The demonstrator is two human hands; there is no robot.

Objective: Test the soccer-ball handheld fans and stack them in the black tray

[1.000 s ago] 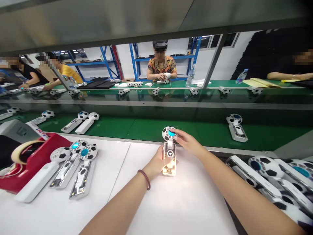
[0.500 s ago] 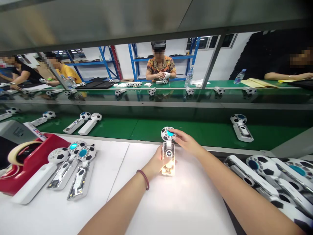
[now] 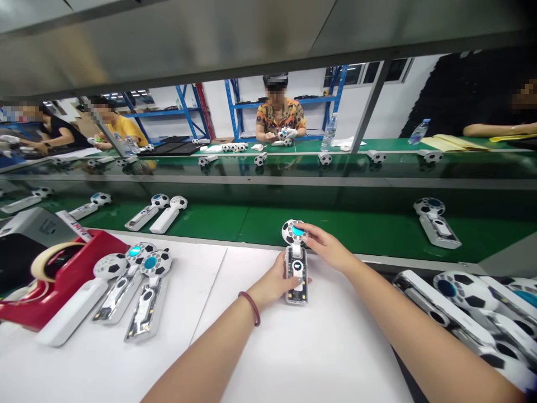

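Observation:
My left hand (image 3: 274, 284) is wrapped round the clear handle of a handheld fan (image 3: 296, 288), with the thumb across its front near a small lit display. The fan's round head has a black-and-white football pattern and a blue centre. Fingers of my right hand (image 3: 325, 244) grip the right side of that head; their far side is hidden. The fan stands tilted over the white work surface (image 3: 260, 358). Similar fans lie to the left, among them a clear-handled fan (image 3: 146, 308) and a white-handled fan (image 3: 78, 310).
A red tape dispenser (image 3: 92, 263) stands at the left. More fans (image 3: 457, 313) are piled at the right, beside my right forearm. Beyond the white surface runs a green conveyor belt (image 3: 235, 215) carrying several fans. A person (image 3: 281, 117) works across the line.
The warm glow in the fan's handle has gone out. The view has shifted slightly, and both hands keep their hold on the fan.

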